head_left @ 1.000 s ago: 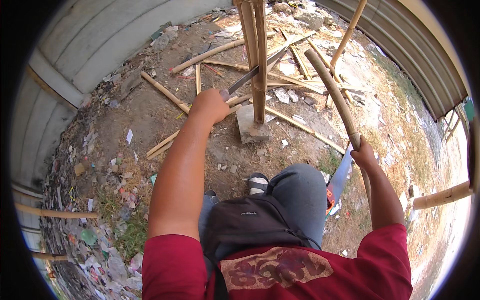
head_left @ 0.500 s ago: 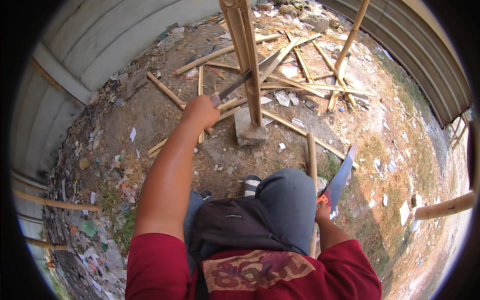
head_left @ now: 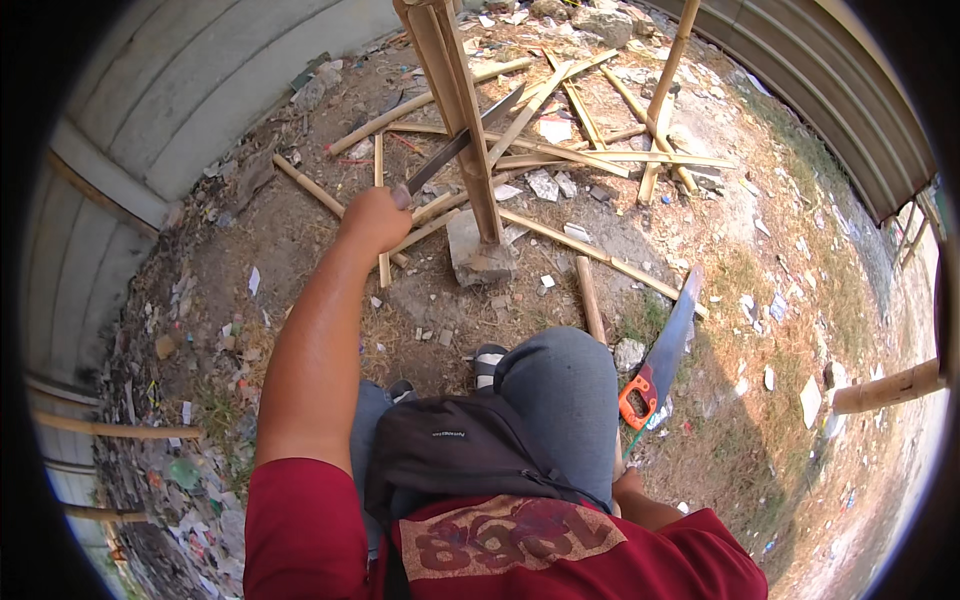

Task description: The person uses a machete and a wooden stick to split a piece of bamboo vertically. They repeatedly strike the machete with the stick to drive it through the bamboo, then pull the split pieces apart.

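Observation:
My left hand [head_left: 375,218] is closed round the handle of a machete [head_left: 436,163], arm stretched forward. The machete's dark blade crosses an upright split bamboo pole [head_left: 478,185], its tip showing beyond it; how deep it sits in the bamboo cannot be told. The pole's foot stands at a concrete block [head_left: 478,255]. Low at my right side, my right hand [head_left: 628,484] is partly hidden by my leg and sleeve, and its fingers do not show clearly. Just ahead of it, apart from the hand, rests a handsaw [head_left: 664,355] with an orange handle.
Several bamboo strips [head_left: 575,160] lie crossed on the littered ground beyond the block. A wooden stick [head_left: 590,300] lies by my right knee. A grey panel wall [head_left: 230,90] runs along the left, a corrugated sheet [head_left: 800,90] at the far right. A bamboo pole [head_left: 890,388] juts in from the right.
My right hand has let go of the handsaw and drawn back toward my body. My left hand still grips the machete at the pole. The whole view has shifted slightly.

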Demonstrator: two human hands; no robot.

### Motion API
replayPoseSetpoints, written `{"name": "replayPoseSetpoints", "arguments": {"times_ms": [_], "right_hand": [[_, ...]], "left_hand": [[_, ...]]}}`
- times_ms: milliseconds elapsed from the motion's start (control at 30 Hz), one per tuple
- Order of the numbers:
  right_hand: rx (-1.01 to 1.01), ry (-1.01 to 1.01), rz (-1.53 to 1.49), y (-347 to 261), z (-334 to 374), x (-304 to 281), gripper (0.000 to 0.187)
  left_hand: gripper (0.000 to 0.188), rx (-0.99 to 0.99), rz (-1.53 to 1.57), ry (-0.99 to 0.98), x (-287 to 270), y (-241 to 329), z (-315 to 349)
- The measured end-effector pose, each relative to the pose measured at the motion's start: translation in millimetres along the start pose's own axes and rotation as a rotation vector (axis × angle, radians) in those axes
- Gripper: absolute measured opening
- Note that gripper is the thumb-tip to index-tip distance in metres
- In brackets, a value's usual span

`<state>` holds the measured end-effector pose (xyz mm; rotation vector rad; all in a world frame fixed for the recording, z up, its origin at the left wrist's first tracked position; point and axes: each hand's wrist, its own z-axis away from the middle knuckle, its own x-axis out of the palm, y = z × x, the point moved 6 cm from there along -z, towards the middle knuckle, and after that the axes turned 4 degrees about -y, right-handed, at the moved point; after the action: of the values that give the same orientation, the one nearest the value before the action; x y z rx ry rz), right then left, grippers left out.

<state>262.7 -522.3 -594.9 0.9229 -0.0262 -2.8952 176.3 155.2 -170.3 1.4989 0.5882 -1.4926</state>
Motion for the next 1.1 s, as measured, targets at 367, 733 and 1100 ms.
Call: {"name": "replayPoseSetpoints", "arguments": {"times_ms": [367,733,1100], "right_hand": [[-0.098,-0.059,0.164,-1.2,-50.1,23.7,0.072],[-0.274,0.315,-0.252,13.1,55.9,-107.8,0.059],[-0.735,0.753,-0.758,-69.6,190.1,-391.8,0.034]], "left_hand": [[0.035,-0.056,0.031,0.006,3.5,-6.7,7.4],[0.033,-0.012,0.081,0.015,2.5,-16.0,-3.7],[0.035,-0.039,0.044,-0.034,-6.6,-9.7,-8.1]]}}
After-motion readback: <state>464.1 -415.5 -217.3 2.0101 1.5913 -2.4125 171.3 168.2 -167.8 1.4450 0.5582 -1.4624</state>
